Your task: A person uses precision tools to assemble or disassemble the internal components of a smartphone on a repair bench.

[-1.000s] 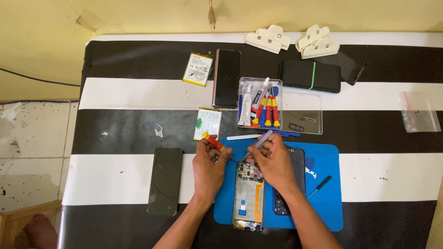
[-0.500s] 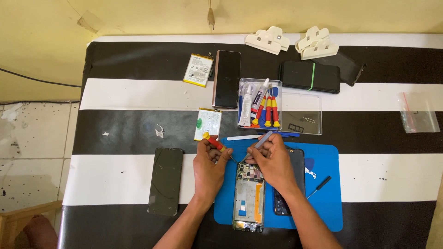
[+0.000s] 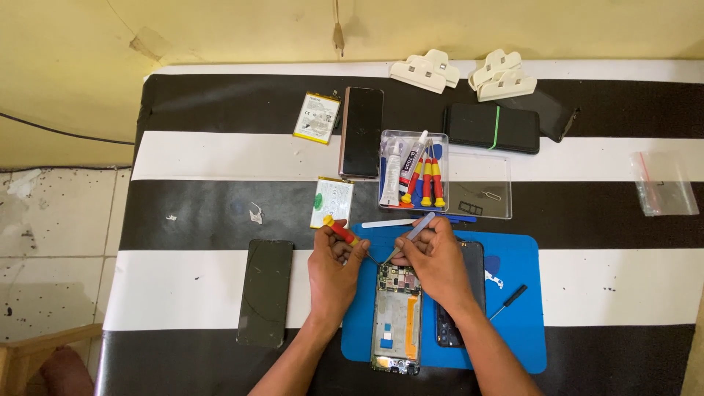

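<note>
An opened phone body (image 3: 397, 315) with its circuit board bare lies on a blue work mat (image 3: 513, 323). My left hand (image 3: 331, 275) grips a red and yellow screwdriver (image 3: 339, 231) whose tip points at the top of the phone. My right hand (image 3: 434, 260) holds grey tweezers (image 3: 412, 235) angled down toward the same spot. A dark phone part (image 3: 469, 293) lies under my right wrist, partly hidden.
A clear box of tools (image 3: 414, 172) and its lid (image 3: 480, 187) stand behind the mat. Two batteries (image 3: 317, 117) (image 3: 331, 202), several dark phones (image 3: 361, 132) (image 3: 265, 293) (image 3: 493, 128), white clamps (image 3: 427, 72), a plastic bag (image 3: 664, 183) and a small black tool (image 3: 508, 302) lie on the striped table.
</note>
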